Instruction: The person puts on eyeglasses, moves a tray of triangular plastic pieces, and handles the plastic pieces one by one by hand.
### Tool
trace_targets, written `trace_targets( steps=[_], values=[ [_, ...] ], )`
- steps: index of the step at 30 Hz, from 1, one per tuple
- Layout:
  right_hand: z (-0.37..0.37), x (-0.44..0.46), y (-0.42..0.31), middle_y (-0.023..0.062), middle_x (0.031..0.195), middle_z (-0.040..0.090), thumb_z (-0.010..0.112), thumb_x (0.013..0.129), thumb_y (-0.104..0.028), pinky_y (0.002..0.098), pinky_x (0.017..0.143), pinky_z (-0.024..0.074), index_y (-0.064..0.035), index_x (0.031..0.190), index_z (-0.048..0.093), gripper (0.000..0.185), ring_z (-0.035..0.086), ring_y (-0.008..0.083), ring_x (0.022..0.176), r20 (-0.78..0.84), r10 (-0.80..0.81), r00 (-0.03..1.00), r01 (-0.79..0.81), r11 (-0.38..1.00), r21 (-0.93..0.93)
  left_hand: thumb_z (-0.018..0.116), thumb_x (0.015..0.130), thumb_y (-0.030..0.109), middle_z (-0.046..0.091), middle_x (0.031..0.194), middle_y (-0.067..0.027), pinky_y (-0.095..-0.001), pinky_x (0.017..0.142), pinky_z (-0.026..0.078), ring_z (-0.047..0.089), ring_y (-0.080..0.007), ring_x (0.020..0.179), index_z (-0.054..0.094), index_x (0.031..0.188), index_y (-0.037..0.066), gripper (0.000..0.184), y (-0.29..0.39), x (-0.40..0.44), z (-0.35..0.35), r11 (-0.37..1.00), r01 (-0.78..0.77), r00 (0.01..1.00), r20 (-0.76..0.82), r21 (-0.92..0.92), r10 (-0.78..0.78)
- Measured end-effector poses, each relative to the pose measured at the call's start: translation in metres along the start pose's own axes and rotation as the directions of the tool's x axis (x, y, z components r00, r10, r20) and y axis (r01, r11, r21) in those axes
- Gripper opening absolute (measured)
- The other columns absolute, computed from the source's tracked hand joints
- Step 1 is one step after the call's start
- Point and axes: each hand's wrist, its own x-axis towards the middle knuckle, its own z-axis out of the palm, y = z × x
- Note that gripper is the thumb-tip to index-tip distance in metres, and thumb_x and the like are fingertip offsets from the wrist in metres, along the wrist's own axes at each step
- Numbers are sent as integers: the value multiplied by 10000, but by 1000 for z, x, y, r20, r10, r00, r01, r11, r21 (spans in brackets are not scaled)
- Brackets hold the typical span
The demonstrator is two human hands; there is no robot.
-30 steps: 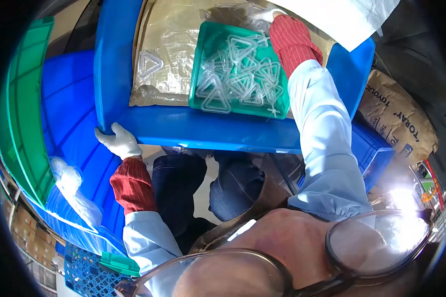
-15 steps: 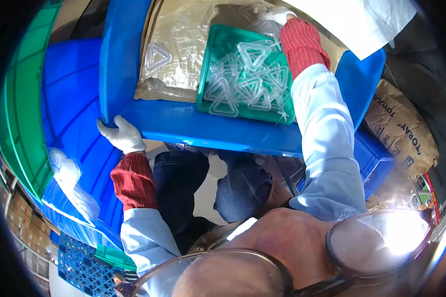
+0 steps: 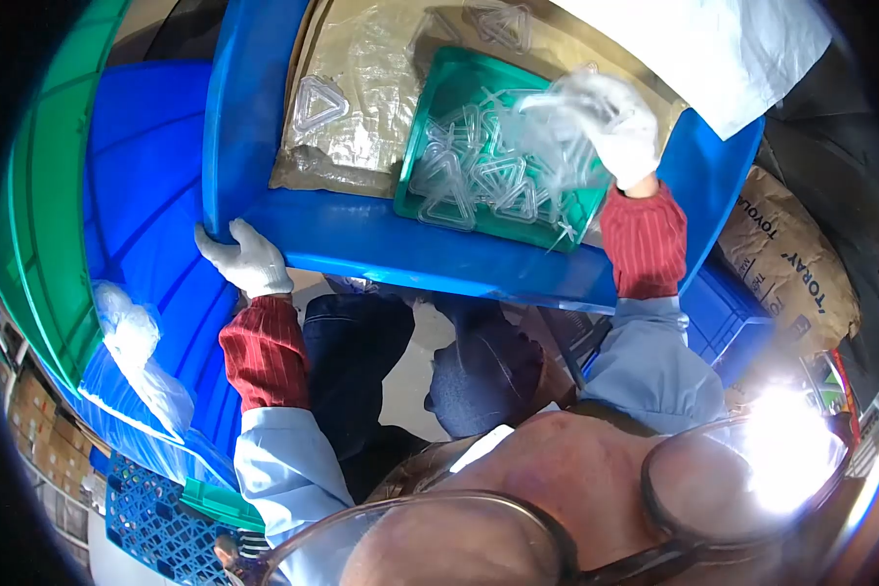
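Observation:
My left hand [image 3: 246, 260], in a white glove, grips the near left corner of a large blue bin [image 3: 381, 234], thumb and fingers on either side of its edge. My right hand [image 3: 617, 127], also gloved, is over the right side of a green tray [image 3: 412, 166]. Its fingers are closed on clear plastic triangles [image 3: 557, 109], smeared by motion, so I cannot tell how many. Several more clear triangles [image 3: 498, 178] lie heaped in the tray. Outside it, one triangle [image 3: 320, 104] lies on the left and others [image 3: 503, 27] lie at the back.
Brown sheeting [image 3: 356, 127] lines the bin, and a white sheet [image 3: 723, 59] hangs over its far right. Blue [image 3: 146, 195] and green [image 3: 49, 195] containers stand at left with a clear plastic bag [image 3: 132, 342]. A printed brown sack [image 3: 801, 264] lies at right.
My right hand has come from the back of the bin toward me and over the tray, carrying clear triangles. My left hand keeps its grip on the corner.

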Motion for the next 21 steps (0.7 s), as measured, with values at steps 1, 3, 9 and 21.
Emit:
trace_targets(
  steps=[1,3,9,21],
  values=[
    [-4,-4,-3,73,1066,625,774,656,-70,303,827,495,-37,1081,621,453,601,202,986,211,120,970,-166,962,217,527,843,183,536,1130,-209,-328,874,415,540,-260,958,328,1305,-93,574,-1,1,0,1000,-8,1000,4,-16,9],
    [-9,2,15,113,1272,517,780,624,-44,324,936,435,-24,1286,471,731,485,216,1179,636,11,772,-308,881,359,528,844,186,538,1125,-202,-325,866,418,541,-253,947,330,1304,-92,573,3,0,-1,1000,-5,1000,-2,-24,5],
    [34,96,56,138,1400,384,682,792,-227,339,919,447,-50,1408,269,763,572,260,1074,721,-184,669,-261,849,459,529,846,191,550,1100,-193,-328,842,429,549,-250,925,336,1302,-86,567,3,-1,0,1000,5,1000,-20,-31,-5],
    [124,155,83,208,1135,574,524,840,-369,436,910,436,-56,1140,577,437,554,319,1071,147,464,874,-201,619,-759,492,853,154,504,1156,-275,-382,907,394,523,-339,1010,329,1292,-104,534,7,-1,-1,999,-41,999,-10,28,41]
  ],
)
